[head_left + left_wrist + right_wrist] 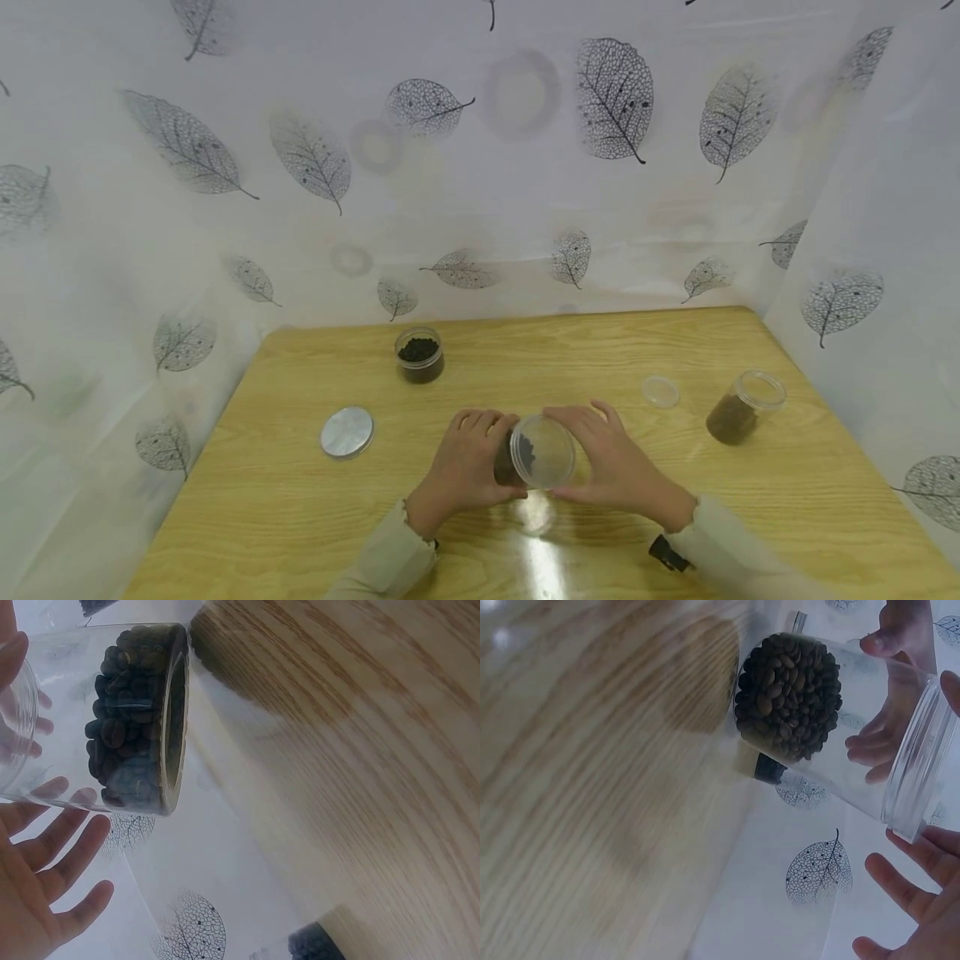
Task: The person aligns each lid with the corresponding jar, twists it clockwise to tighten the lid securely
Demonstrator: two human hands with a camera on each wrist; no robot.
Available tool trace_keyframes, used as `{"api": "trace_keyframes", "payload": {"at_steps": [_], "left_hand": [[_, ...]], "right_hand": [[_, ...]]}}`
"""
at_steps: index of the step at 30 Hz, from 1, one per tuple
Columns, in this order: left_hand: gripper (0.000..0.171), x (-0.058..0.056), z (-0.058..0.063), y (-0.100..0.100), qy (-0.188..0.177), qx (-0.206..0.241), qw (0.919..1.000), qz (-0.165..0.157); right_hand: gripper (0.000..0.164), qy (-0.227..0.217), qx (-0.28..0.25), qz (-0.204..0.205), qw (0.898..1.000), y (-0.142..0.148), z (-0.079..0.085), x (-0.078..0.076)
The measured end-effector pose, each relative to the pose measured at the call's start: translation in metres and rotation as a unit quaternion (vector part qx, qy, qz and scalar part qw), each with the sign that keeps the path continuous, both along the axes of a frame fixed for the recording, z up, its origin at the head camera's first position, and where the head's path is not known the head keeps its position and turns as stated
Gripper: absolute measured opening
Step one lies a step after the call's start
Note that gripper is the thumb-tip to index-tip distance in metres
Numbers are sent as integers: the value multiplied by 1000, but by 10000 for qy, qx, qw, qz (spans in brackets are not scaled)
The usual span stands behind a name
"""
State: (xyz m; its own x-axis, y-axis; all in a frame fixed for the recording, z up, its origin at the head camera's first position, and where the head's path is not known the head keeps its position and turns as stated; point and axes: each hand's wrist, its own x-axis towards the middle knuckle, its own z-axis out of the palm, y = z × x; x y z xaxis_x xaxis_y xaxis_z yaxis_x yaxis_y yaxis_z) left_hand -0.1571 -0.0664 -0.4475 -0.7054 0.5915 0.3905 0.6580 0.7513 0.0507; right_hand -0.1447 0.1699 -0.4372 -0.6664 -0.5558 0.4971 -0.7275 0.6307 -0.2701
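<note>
A clear jar (pixel 67 682) with dark coffee beans (pixel 787 694) in its lower part stands between my two hands. My left hand (pixel 471 462) holds the jar's side, thumb nearer me and fingers at the far side. Around the clear rim (pixel 915 761) my right hand (pixel 615 462) grips with thumb and fingers spread to either side. From the head view the round top (pixel 546 452) tilts a little to the right; whether a clear disc covers it I cannot tell. The jar's base is at or just over the wooden table (pixel 337 750).
A silver lid (pixel 347 432) lies left of the hands. Behind it is a low clear jar of dark grains (pixel 420 354). To the right, a clear disc (pixel 661 392) lies near an open jar of brown contents (pixel 742 408). Leaf-printed sheeting (pixel 465 183) surrounds the table.
</note>
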Motion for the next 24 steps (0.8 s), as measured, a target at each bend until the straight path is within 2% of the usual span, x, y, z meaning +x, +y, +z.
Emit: {"api": "trace_keyframes", "payload": {"at_steps": [4,8,13,18,22,24], "left_hand": [[90,0,0,0,-8,30,10000,-6],[90,0,1,0,-16,44,10000,-8],[90,0,0,0,14,86,10000,-21],[90,0,-1,0,73,173,9998,-63],[91,0,-3,1,55,183,9998,-93],[92,0,-3,1,29,165,9998,-95]], "right_hand": [[98,41,-29,-160,9999,-1,-3,3],[100,97,29,-128,9999,1,-3,2],[107,47,237,343,9991,8,6,-8],[109,-339,559,894,9938,15,13,-18],[107,-487,615,1117,9906,17,14,-24],[106,-413,630,1185,9901,17,13,-26]]}}
